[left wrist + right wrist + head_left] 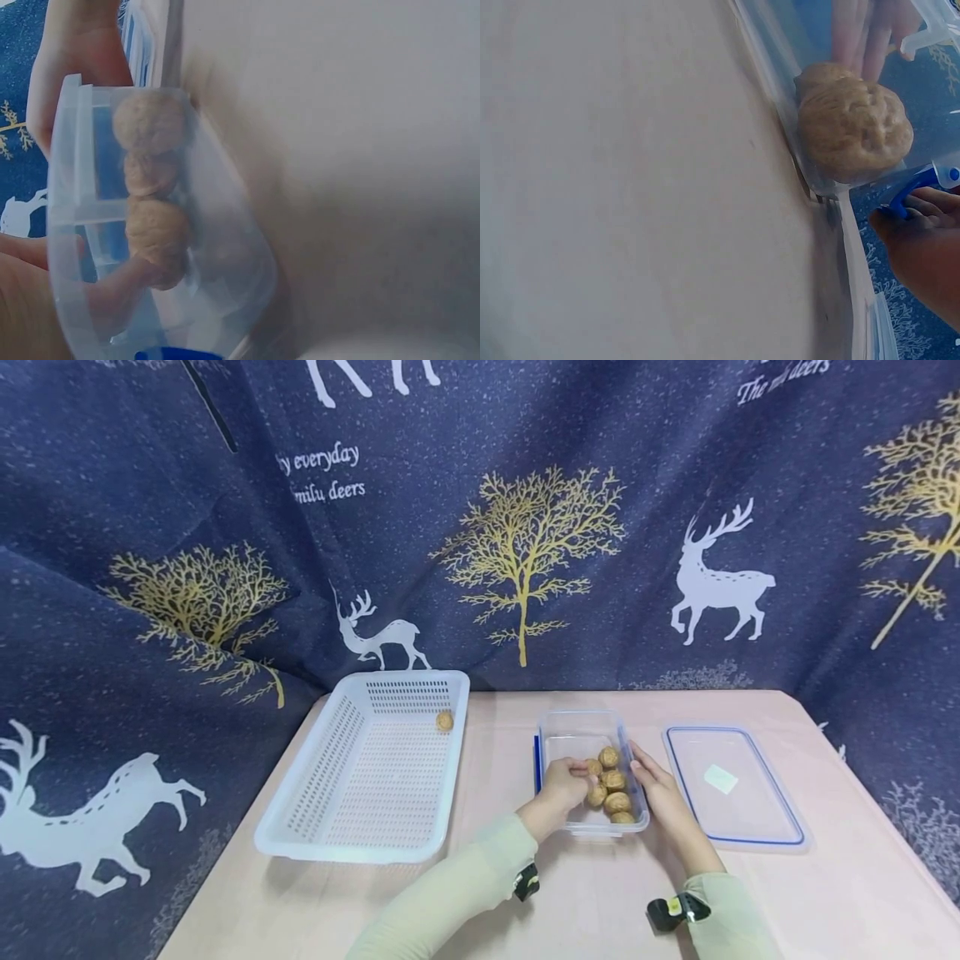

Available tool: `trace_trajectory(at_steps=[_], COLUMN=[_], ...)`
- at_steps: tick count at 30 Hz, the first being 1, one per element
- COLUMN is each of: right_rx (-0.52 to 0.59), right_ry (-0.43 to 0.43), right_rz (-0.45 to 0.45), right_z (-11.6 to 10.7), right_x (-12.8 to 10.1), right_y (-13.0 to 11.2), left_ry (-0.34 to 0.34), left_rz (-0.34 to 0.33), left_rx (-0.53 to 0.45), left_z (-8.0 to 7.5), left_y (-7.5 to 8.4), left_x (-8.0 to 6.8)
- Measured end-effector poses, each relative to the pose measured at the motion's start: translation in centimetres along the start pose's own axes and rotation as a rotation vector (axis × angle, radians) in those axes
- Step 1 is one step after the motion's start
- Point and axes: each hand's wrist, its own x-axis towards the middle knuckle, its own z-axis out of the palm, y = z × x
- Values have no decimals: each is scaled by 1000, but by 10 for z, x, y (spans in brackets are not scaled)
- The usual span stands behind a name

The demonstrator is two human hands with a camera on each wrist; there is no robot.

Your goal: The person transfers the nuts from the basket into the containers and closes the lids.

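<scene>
From the head camera, a clear box point(581, 752) of walnuts point(613, 787) stands on the table point(600, 902) between a white basket point(375, 768), which holds one walnut point(445, 721), and a lid point(731, 787); the left hand point(564, 785) reaches into the box with fingers curled on a walnut, while the right hand point(656, 785) lies flat-fingered against the box's outer wall. The left wrist camera shows walnuts point(154, 180) through the box wall point(75, 225); the right wrist camera shows a walnut point(853, 127) in the box corner point(817, 187) and fingers point(922, 240) at the rim, grip unclear
</scene>
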Motion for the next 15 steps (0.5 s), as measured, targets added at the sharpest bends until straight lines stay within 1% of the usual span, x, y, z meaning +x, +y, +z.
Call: trace_trajectory(at_steps=[4, 8, 11, 15], right_rx=[-5, -12, -15, -1], right_ry=[5, 12, 14, 16], right_rz=[1, -2, 0, -1], right_z=[0, 0, 0, 1], right_x=[0, 0, 0, 0], right_y=[0, 0, -1, -1], left_ry=[-25, -71, -96, -110], left_rz=[3, 14, 61, 107], left_rx=[5, -14, 5, 6], left_z=[-4, -10, -17, -29], left_y=[7, 20, 31, 47], left_x=[1, 2, 4, 8])
